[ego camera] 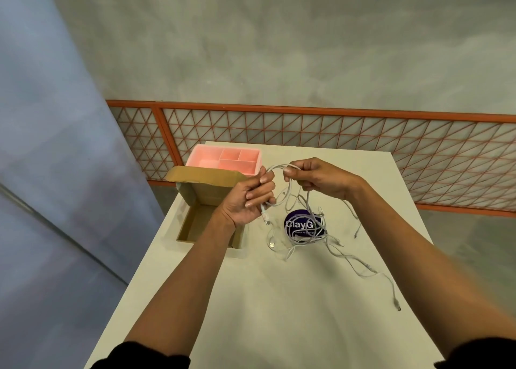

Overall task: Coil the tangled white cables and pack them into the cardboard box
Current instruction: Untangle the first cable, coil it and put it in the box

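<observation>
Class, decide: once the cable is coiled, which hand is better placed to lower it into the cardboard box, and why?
Left, probably. The left hand grips the white cable beside the open cardboard box; the right hand pinches the loop farther from it.

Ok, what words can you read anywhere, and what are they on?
"ClayG": big white letters on the purple disc; the word's end is hidden under the cables.
Small print above and below that word: too blurred to read.
Box and pink tray: no writing shows.
</observation>
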Available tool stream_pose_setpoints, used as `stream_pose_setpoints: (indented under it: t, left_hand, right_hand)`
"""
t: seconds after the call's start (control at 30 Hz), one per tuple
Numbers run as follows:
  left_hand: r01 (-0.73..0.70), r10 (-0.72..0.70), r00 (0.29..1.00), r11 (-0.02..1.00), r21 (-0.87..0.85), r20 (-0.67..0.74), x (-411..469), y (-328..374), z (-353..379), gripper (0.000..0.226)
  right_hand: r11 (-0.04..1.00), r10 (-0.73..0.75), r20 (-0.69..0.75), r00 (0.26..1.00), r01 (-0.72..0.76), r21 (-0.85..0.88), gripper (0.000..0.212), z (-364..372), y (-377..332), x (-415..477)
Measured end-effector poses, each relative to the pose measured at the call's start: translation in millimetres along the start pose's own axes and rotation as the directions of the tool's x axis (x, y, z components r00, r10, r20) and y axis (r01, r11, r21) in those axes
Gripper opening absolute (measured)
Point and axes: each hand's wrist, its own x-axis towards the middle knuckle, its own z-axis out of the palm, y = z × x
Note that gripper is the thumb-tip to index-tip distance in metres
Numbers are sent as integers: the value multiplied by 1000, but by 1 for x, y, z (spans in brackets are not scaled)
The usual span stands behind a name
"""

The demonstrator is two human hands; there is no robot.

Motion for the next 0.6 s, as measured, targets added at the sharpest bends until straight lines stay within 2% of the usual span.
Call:
stream_pose_setpoints:
  t: [0.37, 0.6]
  left_hand:
    - [27, -24, 998, 998, 59, -55, 1, 4, 5, 38]
    - [-84, 85, 991, 996, 15, -105, 0, 7, 8, 37]
  right_hand:
    - [1000, 19, -57, 998, -19, -9, 36, 0, 7, 0]
    - [993, -111, -192, 975, 103, -48, 19, -6, 14, -3]
